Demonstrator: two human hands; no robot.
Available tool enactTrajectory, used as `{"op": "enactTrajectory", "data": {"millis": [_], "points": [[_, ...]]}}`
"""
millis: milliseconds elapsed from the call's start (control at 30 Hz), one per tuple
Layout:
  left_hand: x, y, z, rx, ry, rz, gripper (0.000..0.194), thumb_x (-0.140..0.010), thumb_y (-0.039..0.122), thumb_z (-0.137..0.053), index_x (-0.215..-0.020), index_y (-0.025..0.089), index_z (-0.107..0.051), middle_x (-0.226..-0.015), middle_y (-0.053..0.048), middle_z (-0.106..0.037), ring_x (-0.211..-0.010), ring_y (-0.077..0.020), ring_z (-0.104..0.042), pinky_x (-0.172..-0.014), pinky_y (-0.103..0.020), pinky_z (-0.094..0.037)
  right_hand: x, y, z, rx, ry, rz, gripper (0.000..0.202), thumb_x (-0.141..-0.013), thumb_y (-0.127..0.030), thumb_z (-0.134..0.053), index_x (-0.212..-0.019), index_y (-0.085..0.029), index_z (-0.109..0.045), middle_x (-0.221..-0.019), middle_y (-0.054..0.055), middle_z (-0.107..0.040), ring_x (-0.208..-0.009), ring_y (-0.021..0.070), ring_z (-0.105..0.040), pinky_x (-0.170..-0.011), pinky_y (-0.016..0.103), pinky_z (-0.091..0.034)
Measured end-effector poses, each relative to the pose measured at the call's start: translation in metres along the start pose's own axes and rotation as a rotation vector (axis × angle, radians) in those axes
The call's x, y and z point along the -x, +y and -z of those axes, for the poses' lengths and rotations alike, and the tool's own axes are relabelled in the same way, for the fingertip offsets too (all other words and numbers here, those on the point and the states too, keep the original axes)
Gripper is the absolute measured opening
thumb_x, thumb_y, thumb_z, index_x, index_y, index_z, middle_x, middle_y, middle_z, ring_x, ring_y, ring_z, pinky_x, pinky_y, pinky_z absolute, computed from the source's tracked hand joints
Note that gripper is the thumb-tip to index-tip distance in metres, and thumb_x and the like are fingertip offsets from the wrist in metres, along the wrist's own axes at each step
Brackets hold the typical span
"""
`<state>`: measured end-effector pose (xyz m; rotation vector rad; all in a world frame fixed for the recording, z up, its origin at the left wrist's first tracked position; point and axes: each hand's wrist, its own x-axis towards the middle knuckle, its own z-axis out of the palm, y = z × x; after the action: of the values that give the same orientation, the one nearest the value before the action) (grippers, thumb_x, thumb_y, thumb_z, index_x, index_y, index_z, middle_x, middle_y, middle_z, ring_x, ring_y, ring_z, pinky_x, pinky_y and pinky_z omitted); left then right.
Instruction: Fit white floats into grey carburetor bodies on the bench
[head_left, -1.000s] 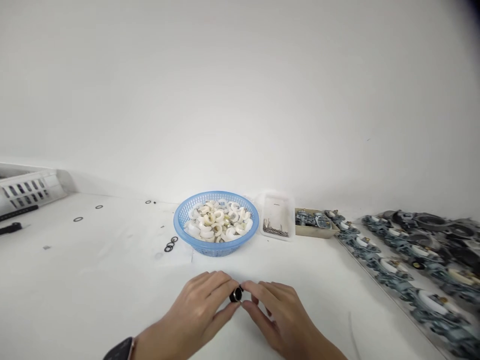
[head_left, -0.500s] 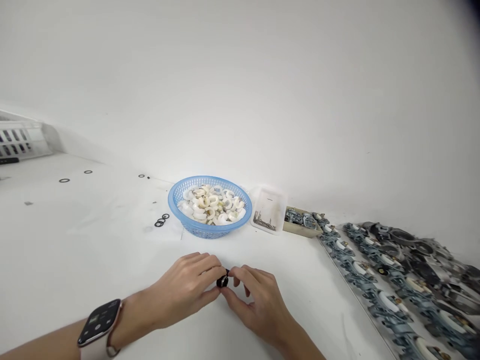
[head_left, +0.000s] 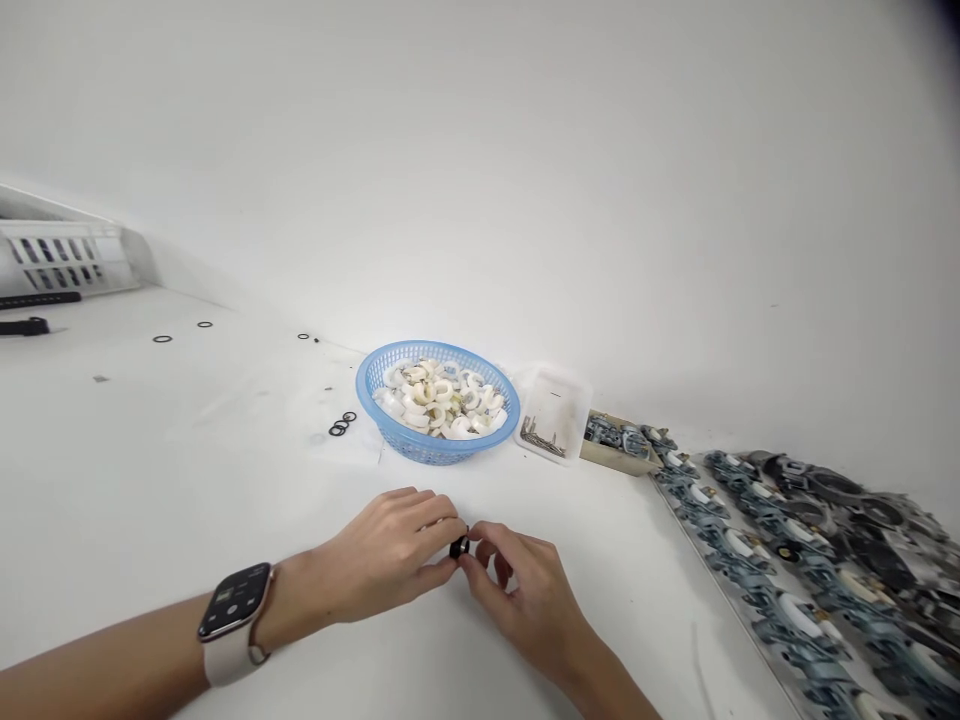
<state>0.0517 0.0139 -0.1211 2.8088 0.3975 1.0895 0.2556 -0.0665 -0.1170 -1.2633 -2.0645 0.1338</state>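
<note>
A small black round part with a shiny edge is pinched between both hands above the white table. My left hand, with a smartwatch on its wrist, grips it from the left with thumb and forefinger. From the right, my right hand closes its thumb and forefinger on the same part. Its other fingers are curled. Behind the hands stands a blue basket heaped with white curved pieces. The fingertips hide some of the black part.
A white tray of metal pins and a box of grey parts stand right of the basket. Rows of grey assemblies fill the right side. Black rings lie left of the basket; a white crate stands far left.
The view has shifted, so the table items appear farther right and slightly higher. Both hands still hold the black part together, with only small changes in the fingers.
</note>
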Motion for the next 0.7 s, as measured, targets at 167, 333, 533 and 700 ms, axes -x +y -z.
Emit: {"op": "enactTrajectory", "data": {"millis": [167,333,533,700], "points": [[-0.001,0.0016,0.0016,-0.009,-0.022,0.009,0.011,-0.099,0.022,-0.057,-0.107,0.018,-0.063,-0.09,-0.002,-0.068,-0.073,-0.0162,-0.064,-0.067,-0.029,-0.049,0.0005,0.0016,0.0023,0.007,-0.024,0.019,0.013,-0.095,-0.022,-0.055,-0.104,-0.019,-0.064,-0.07,-0.002,-0.063,-0.053,0.0095,-0.05,-0.054,0.02,-0.046],[-0.001,0.0009,0.0015,-0.028,-0.021,-0.005,0.014,-0.101,0.025,-0.055,-0.108,0.018,-0.064,-0.089,-0.003,-0.069,-0.073,-0.0163,-0.065,-0.067,-0.029,-0.049,0.0007,0.0003,0.0034,0.042,-0.008,0.055,0.016,-0.094,-0.019,-0.053,-0.105,-0.019,-0.065,-0.069,-0.002,-0.062,-0.053,0.0099,-0.05,-0.053,0.021,-0.046],[-0.0001,0.0006,0.001,-0.045,-0.061,-0.007,0.017,-0.104,0.029,-0.053,-0.108,0.018,-0.065,-0.084,-0.002,-0.067,-0.071,-0.0164,-0.065,-0.065,-0.029,-0.048,-0.0019,-0.0003,0.002,0.08,-0.014,0.043,0.017,-0.089,-0.016,-0.054,-0.1,-0.019,-0.066,-0.069,-0.002,-0.062,-0.051,0.0094,-0.048,-0.051,0.02,-0.044],[0.0005,0.0013,-0.0006,-0.059,-0.096,-0.02,0.013,-0.102,0.027,-0.054,-0.101,0.019,-0.064,-0.08,-0.001,-0.065,-0.069,-0.0164,-0.062,-0.062,-0.03,-0.046,-0.0015,-0.0017,0.0004,0.099,-0.037,0.033,0.016,-0.082,-0.014,-0.052,-0.089,-0.02,-0.065,-0.066,-0.002,-0.062,-0.051,0.0103,-0.049,-0.05,0.02,-0.043]]}}
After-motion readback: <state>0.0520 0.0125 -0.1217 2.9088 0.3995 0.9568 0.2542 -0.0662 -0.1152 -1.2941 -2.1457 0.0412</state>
